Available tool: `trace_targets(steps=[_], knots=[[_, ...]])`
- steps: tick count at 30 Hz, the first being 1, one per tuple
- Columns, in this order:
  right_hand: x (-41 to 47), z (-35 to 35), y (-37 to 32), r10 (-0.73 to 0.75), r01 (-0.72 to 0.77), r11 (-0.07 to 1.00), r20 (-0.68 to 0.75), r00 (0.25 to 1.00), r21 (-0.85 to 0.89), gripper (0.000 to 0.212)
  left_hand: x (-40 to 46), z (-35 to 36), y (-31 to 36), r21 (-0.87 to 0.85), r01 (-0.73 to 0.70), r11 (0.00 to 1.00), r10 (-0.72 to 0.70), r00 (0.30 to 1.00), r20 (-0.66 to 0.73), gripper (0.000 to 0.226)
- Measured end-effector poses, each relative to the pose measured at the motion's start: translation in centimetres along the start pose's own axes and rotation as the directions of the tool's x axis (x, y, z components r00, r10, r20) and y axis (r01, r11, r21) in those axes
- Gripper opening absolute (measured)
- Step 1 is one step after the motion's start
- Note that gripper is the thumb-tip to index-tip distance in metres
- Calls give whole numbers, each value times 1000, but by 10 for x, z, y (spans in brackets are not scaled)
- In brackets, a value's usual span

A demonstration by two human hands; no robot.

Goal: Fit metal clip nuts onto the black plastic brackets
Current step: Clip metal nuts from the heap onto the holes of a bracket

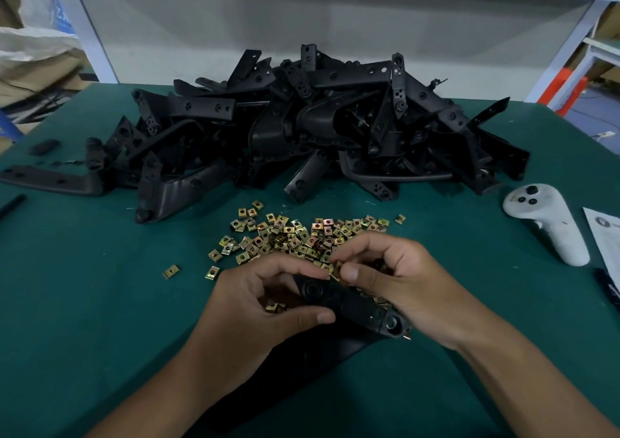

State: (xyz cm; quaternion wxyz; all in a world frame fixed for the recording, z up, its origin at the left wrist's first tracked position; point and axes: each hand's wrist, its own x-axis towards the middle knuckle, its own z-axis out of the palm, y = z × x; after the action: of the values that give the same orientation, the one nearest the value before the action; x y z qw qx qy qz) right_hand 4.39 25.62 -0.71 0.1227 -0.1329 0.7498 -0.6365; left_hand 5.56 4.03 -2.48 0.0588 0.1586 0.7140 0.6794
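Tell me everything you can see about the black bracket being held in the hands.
The held bracket is matte black, plastic by its look, a long arm with round bosses at both visible ends. It lies slanted just above the green mat, near the clip nuts. The left hand grips its upper end; the right hand pinches something brassy against it.

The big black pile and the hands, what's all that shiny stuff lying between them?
In the head view, a scatter of metal clip nuts lies on the green table between the bracket pile and both hands.
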Motion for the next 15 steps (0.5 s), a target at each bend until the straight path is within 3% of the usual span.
trace_targets(steps=[15], knots=[[-2,1,-1,47,-47,999,10,999,3,14,-1,2,0,86,-49,995,52,998,-31,35]])
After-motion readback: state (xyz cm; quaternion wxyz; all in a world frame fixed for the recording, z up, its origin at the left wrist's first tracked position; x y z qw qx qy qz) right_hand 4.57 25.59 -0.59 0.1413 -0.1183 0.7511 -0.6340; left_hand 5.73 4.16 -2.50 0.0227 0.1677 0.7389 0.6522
